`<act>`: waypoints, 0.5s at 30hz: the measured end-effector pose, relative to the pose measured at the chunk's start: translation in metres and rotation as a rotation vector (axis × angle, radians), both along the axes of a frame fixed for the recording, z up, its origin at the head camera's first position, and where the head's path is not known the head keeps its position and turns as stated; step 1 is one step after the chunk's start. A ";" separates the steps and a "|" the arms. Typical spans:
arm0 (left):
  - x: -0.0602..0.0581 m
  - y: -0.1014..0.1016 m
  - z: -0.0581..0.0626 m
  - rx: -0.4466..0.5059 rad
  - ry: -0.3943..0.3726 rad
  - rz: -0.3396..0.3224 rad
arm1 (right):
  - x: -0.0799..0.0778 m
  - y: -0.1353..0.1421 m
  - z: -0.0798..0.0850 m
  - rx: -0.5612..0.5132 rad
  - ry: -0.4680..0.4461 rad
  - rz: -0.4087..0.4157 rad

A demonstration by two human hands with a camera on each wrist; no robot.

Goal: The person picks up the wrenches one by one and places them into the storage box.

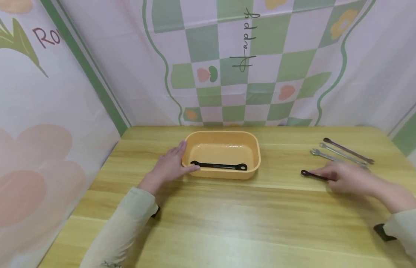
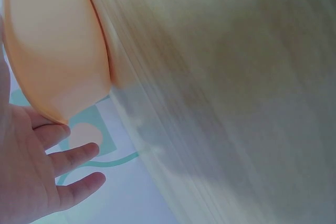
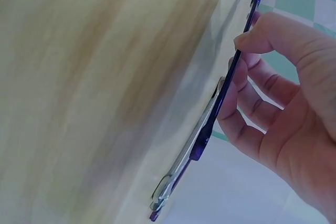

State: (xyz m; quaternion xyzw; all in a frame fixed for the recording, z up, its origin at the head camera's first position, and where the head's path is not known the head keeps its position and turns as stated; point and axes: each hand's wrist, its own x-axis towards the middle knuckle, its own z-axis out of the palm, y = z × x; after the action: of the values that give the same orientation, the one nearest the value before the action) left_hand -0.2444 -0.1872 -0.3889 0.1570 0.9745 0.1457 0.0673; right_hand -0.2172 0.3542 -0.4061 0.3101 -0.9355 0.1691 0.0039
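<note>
My left hand (image 1: 170,162) holds the left end of a yellow plastic box (image 1: 228,174), thumb over the near rim and fingers along the outer wall. In the left wrist view, the other fingertips spread past the box's corner. A black combination wrench (image 1: 221,166) lies inside along the near wall. My right hand (image 1: 350,178) pinches a dark purple combination wrench (image 3: 224,90) between thumb and fingers. Its ring end points left in the head view, and the right wrist view shows it raised off the table.
Beyond my right hand, two silver wrenches (image 1: 342,153) and another dark purple wrench (image 1: 348,149) lie side by side on the wooden table (image 1: 234,223). A patterned cloth (image 1: 264,70) hangs behind the far edge, and another covers the left side.
</note>
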 end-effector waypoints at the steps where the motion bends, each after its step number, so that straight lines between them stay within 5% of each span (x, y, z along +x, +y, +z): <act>1: 0.000 0.000 0.000 0.001 0.000 0.000 | 0.000 -0.001 0.001 -0.002 -0.010 0.000; 8: 0.000 0.000 0.000 0.000 0.000 0.004 | -0.002 -0.006 0.007 0.027 -0.099 -0.055; 15: 0.000 0.000 0.001 0.002 -0.010 0.010 | -0.006 -0.011 0.008 -0.006 0.005 0.029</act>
State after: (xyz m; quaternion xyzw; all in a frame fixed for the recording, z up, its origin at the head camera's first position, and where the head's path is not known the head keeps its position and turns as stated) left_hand -0.2445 -0.1869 -0.3883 0.1513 0.9747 0.1479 0.0714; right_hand -0.2237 0.3436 -0.3983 0.3240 -0.9304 0.1712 0.0046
